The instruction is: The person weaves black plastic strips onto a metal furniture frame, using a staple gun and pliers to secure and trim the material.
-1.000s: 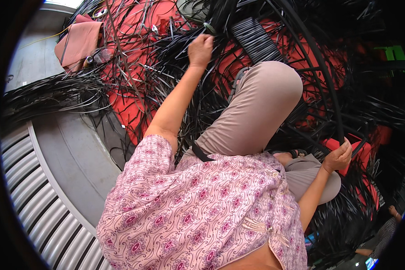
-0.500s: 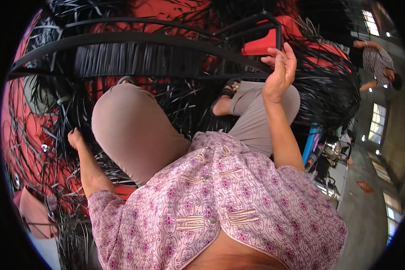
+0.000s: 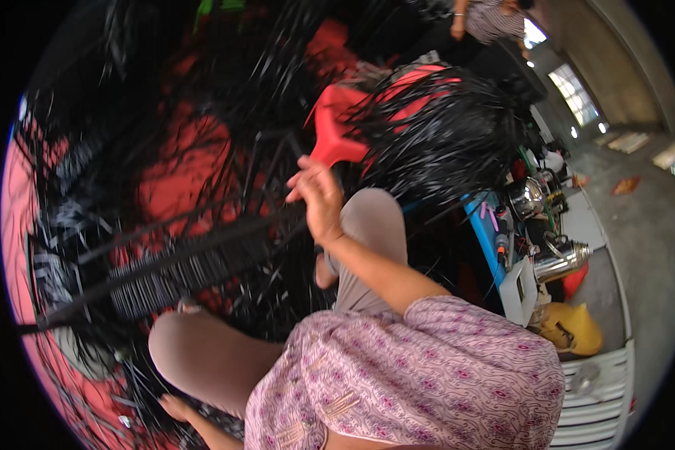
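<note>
A black frame (image 3: 202, 238) lies across in front of my knees, with a ribbed panel of black strips (image 3: 154, 289) on it. My right hand (image 3: 320, 202) is raised at the frame's right end, its fingers apart and close to the bar there. Whether they touch the bar is blurred. Low at the left, beside my left knee, my left hand (image 3: 174, 407) is closed among loose black strips (image 3: 146, 375). What it grips, if anything, is too small and blurred to tell.
Beyond my right hand stands a red plastic piece (image 3: 330, 131) beside a big heap of black strips (image 3: 446, 142). To the right are a blue edge (image 3: 485, 232), metal flasks (image 3: 562, 261), a yellow object (image 3: 570, 328) and a white slatted surface (image 3: 596, 397). Another person (image 3: 495, 21) is at the far right.
My view has swung to the right, so the frame appears tilted and lower left. My right hand stays by the frame's right end; my left hand stays low beside my left knee.
</note>
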The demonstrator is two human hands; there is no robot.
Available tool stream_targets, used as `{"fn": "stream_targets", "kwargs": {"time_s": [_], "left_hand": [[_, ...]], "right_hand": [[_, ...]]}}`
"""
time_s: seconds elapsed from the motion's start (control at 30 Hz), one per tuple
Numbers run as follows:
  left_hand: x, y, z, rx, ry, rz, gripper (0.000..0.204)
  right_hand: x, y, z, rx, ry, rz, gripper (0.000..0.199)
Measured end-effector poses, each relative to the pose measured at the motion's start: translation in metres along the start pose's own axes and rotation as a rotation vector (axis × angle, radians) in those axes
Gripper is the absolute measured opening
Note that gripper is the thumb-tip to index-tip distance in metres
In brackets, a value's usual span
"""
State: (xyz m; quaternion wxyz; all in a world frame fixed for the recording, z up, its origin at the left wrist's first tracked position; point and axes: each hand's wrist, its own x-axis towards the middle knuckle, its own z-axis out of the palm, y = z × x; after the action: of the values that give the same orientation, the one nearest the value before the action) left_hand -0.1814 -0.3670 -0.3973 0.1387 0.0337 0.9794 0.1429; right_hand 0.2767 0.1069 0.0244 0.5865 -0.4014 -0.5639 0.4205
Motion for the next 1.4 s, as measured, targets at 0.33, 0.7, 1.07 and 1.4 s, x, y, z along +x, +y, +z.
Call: {"fn": "stream_targets", "kwargs": {"time_s": [0.33,0.7,1.07,1.4], "left_hand": [[-0.268,0.142,-0.125,-0.255,-0.453,0.450,0.030],[-0.376,0.308,-0.390,-0.476,-0.567,1.226,0.011],[-0.493,0.360,-0.482,-0.316,-0.404,1.743,0.008],[-0.542,0.394,-0.402,-1.068,-0.877,1.435,0.043]], "right_hand": [[-0.012,-0.008,-0.010,-0.040,-0.145,0.010,0.031],[-0.038,-0.073,-0.001,0.053,-0.474,-0.106,0.030],[-0.116,-0.175,-0.026,0.428,-1.271,-0.095,0.033],[-0.100,-0.217,-0.118,0.559,-0.930,0.009,0.014]]}}
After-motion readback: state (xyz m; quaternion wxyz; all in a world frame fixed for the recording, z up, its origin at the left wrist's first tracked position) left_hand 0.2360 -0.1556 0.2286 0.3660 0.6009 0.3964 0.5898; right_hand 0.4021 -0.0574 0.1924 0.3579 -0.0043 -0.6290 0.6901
